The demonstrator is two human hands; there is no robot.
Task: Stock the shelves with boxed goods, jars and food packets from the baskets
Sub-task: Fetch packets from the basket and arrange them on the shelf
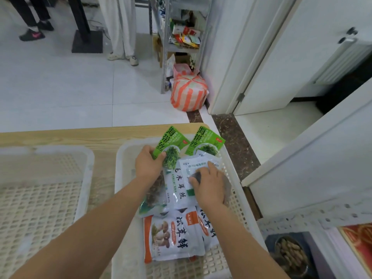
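Largest first: wooden surface (60,135) carries two white lattice baskets, the left basket (40,198) at 9 o'clock in view and the right basket (119,178) dead centre. Grey perforated shelf (302,218) sits at 4 o'clock, just beside the right basket, with a jar of peanuts (289,254) on a lower level. A second rack (181,37) with packets is well apart at 12 o'clock.

All the stock is in the right basket:
- two mushroom packets (175,236) at its 6 o'clock end
- wood-ear packet (177,190) mid-basket
- white packet (193,166) overlapping the wood-ear one
- two green kelp packets at the 12 o'clock end, poking over the rim: kelp packet A (173,141) and kelp packet B (205,141)

Hands are apart, both in the right basket.
- Left hand (148,164): fingers curled round the lower left corner of kelp packet A.
- Right hand (209,186): palm down on the white packet, fingers spread. Can't tell if the thumb is pinching it.

Key geometry:
- Kelp packet A's long axis runs roughly 7 to 1 o'clock and tilts up off the pile.
- The near shelf is at 4 o'clock from it, on the right arm's side, so the right hand is nearer.
- My read: the left hand's load has to cross over the right forearm, or the right hand's packet goes in first.
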